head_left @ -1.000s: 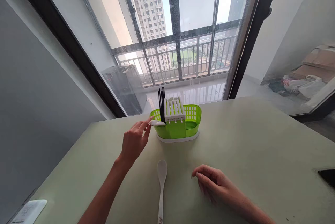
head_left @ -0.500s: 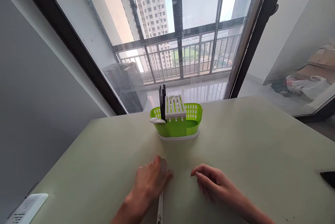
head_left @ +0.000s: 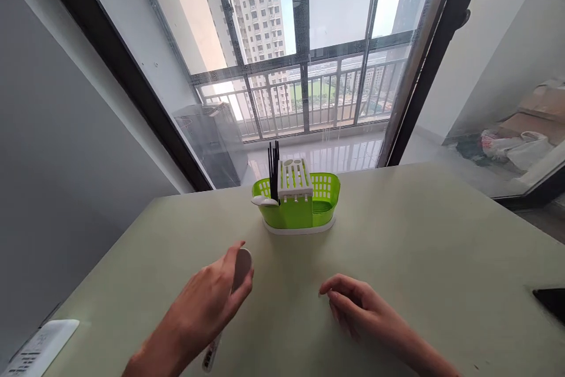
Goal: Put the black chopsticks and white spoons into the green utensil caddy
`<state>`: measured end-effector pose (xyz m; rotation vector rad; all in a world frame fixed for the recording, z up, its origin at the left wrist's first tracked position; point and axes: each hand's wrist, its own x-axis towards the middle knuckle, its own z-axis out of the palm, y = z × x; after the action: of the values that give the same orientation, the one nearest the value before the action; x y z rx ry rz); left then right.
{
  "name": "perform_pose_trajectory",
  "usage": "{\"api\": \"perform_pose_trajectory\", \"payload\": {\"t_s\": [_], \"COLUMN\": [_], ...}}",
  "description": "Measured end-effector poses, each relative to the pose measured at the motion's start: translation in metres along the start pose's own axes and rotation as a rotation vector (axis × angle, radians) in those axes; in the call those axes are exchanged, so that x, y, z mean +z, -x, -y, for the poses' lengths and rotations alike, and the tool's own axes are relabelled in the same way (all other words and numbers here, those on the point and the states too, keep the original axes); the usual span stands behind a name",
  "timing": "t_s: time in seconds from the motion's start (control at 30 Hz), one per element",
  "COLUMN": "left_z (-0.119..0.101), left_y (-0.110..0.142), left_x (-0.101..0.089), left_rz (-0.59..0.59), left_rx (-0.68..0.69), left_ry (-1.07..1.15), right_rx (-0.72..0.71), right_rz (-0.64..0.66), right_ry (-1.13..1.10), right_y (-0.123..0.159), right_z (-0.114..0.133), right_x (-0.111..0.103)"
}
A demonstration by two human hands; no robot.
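My left hand [head_left: 207, 292] is closed around the bowl end of a white spoon [head_left: 242, 265], thumb on one side and fingers on the other. The spoon's patterned handle [head_left: 211, 356] comes out below the hand, its middle hidden. Loosely curled, my right hand [head_left: 359, 304] rests over the table with its fingers a little apart and nothing seen in them. Beyond both hands stands a green utensil caddy [head_left: 291, 215] with a white slotted top [head_left: 295, 178]. Black chopsticks [head_left: 273, 171] stand upright in its left part, where another white spoon [head_left: 265, 201] leans over the rim.
The pale green table [head_left: 419, 236] reaches toward a sliding glass door. A white printed object [head_left: 44, 344] lies at the lower left edge, and a dark object [head_left: 551, 300] at the right. Past the glass are a balcony railing [head_left: 326, 97] and bags [head_left: 527, 149].
My left hand has moved left and slightly up with the spoon, whose handle now slants down to the left. My right hand stays nearly where it was.
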<state>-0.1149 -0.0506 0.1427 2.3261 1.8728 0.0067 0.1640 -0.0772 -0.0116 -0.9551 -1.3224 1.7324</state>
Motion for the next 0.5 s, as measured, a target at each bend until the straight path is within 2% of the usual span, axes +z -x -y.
{"api": "perform_pose_trajectory", "payload": {"t_s": [0.07,0.13,0.2,0.27,0.3,0.37,0.5], "left_z": [0.01,0.015,0.016,0.015,0.014,0.015,0.022], "left_y": [0.003,-0.001,-0.013,-0.032,-0.044,-0.07,-0.116], "left_x": [-0.027,-0.053,-0.072,-0.082,-0.084,-0.082,-0.059], "left_rz": [-0.221,-0.549,-0.857,-1.049,-1.099,-1.106,-0.986], "left_rx": [0.071,0.125,0.164,0.251,0.302,0.371,0.372], "left_ry": [0.091,0.143,0.23,0.375,0.441,0.523,0.578], "right_rx": [0.001,0.006,0.009,0.007,0.004,-0.001,0.009], "right_rz": [-0.004,-0.005,0.0,0.009,0.017,0.035,0.045], "right_ry": [0.001,0.007,0.008,0.007,0.006,0.004,0.012], "right_y": [-0.001,-0.001,-0.001,-0.001,0.0,0.001,0.001], "right_z": [-0.003,-0.005,-0.005,-0.004,-0.003,-0.002,0.0], "right_x": [-0.001,-0.001,-0.002,-0.002,-0.002,-0.002,-0.001]}}
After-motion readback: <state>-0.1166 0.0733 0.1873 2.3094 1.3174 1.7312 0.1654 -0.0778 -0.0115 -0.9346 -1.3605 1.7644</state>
